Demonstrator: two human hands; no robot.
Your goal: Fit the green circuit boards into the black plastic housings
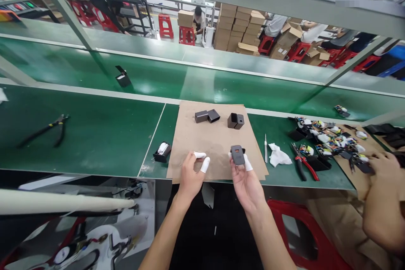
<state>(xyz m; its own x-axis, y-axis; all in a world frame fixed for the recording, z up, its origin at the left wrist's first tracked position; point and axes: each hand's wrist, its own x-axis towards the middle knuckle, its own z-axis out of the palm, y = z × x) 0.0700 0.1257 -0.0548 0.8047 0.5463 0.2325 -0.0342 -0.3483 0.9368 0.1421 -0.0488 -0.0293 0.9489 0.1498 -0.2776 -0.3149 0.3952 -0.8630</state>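
My right hand (245,183) grips a dark grey charger (238,155) with an orange port in its face, between thumb and fingers. White finger cots cover some fingertips on both hands. My left hand (192,177) hovers at the near side of the brown paper sheet (218,139), thumb and index finger apart, nothing between them. Farther back on the paper lie two dark housings (207,115) on the left and another pair of dark housings (236,121) on the right. A black housing with white stuff inside (162,152) rests left of the paper.
Black-handled pliers (52,128) lie far left. Right of the paper are a white pen-like tool (265,148), a crumpled white tissue (279,155), red-and-black pliers (304,162) and a heap of circuit parts (335,140). A co-worker's hand (384,166) reaches in there.
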